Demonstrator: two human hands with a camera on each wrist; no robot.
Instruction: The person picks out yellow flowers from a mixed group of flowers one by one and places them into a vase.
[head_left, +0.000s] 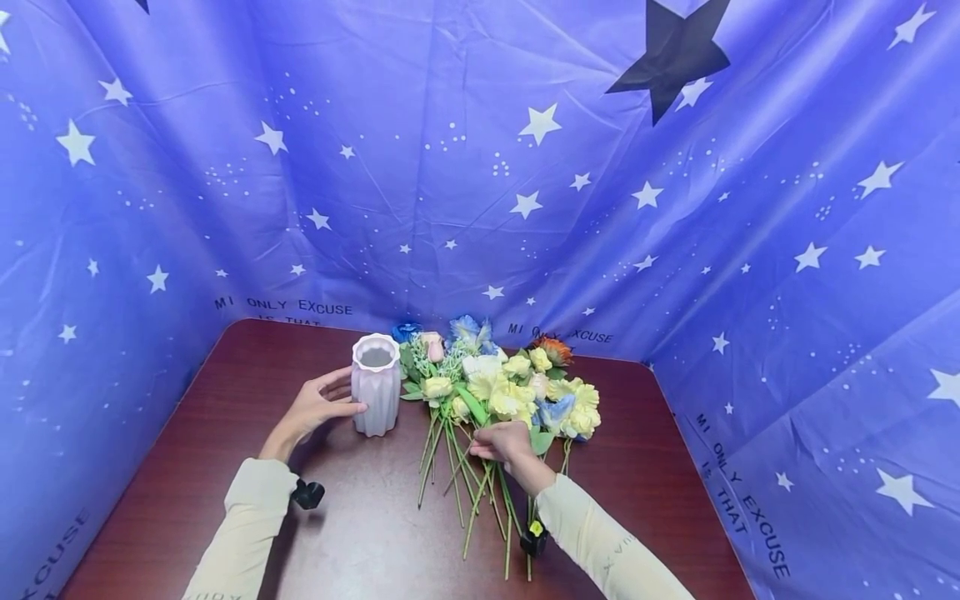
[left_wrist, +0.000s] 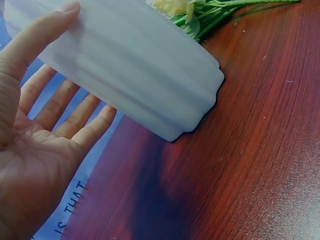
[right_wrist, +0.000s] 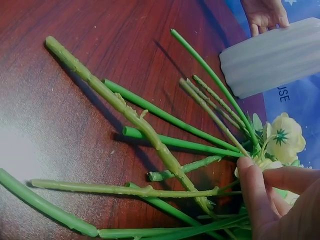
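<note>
A pale, fluted vase (head_left: 377,402) with a scalloped rim stands upright on the table, its mouth showing no flowers. My left hand (head_left: 313,408) holds it from the left side, thumb across the near face and fingers behind, as the left wrist view shows on the vase wall (left_wrist: 145,70). To the right lies a heap of artificial flowers (head_left: 512,398), yellow, white, blue, pink and orange. My right hand (head_left: 510,443) is over the top of the stems, just below the blooms. Its fingertips pinch a thin flower stem (right_wrist: 215,117) close under the flower heads.
Several green stems (right_wrist: 150,190) fan out toward the table's near side, crossing one another. The dark red wooden table (head_left: 360,525) reaches back to a blue star-print curtain (head_left: 420,167), which encloses the back and both sides. Black wrist cameras (head_left: 308,494) sit under both sleeves.
</note>
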